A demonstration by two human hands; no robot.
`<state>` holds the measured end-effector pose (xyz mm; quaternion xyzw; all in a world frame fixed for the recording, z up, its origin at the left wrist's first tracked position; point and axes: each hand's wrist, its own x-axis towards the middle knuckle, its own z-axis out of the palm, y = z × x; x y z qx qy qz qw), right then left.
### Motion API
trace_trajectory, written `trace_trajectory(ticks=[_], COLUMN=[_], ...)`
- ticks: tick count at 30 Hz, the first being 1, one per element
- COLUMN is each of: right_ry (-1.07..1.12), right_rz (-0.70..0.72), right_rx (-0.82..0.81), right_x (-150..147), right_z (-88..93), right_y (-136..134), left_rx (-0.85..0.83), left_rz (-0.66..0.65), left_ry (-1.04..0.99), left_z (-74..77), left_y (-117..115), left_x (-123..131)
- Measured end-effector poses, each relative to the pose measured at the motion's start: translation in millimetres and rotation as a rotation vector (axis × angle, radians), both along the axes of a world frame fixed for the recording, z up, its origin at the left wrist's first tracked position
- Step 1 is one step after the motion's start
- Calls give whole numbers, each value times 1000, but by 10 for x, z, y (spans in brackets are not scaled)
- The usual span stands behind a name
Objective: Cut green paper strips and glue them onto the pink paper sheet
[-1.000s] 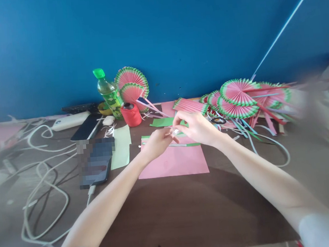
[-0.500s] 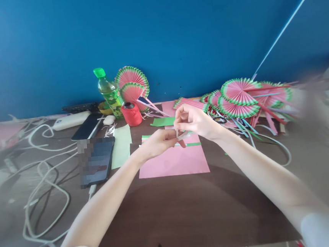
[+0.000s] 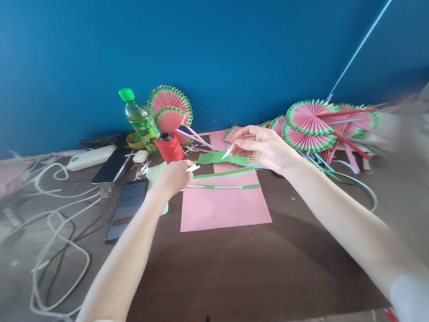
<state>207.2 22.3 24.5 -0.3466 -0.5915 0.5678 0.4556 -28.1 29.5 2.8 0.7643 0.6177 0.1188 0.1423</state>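
Observation:
My right hand (image 3: 262, 147) is raised over the back of the desk, its thumb and fingers pinched on a narrow white strip (image 3: 228, 151) that points down to the left. To the left, my left hand (image 3: 174, 177) is closed, with a small white piece (image 3: 193, 168) sticking out at its fingertips. Between and below the hands lies a pink paper sheet (image 3: 224, 211). Across its upper part run green strips, the lower green strip (image 3: 252, 186) bearing a white band. Behind it is a green paper piece (image 3: 212, 157), partly under the right hand's white strip.
A red thread spool (image 3: 170, 149), a green-capped bottle (image 3: 140, 120) and pleated pink-green fans (image 3: 170, 104) stand near the blue wall. More fans (image 3: 311, 122) are heaped at the right. Phones, such as a dark phone (image 3: 128, 208), and white cables (image 3: 61, 234) lie left.
My hands, close together over the pink sheet before, have moved apart. The left went left, the right slightly up and right, each with a white piece. The green strips are now uncovered.

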Motion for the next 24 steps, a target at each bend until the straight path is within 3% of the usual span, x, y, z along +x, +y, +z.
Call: trace_trajectory(ticks=[4,8,12,16,20,24], right_ry=[-4,31,61,61,-26,-213], right_rz=[29,28,54,69,65,-21], right_rx=[-97,-145,-156,-143,-106,32], right_x=[29,69,121,159,182,195], right_z=[-38,-155,-296,-388,-422,-476], right_y=[28,7,-67,-109,-104,-79], left_rx=[-23,90,-98,-242,-363,-355], left_rz=[20,-21,-173,-239,-222,-245], left_ry=[56,-207,-564,-731,-777,-691], left_z=[-26,41,21,-85,-125,-126], left_y=[66,0,-89,-136,-149,-127], left_x=[-120,21,258,427,492,542])
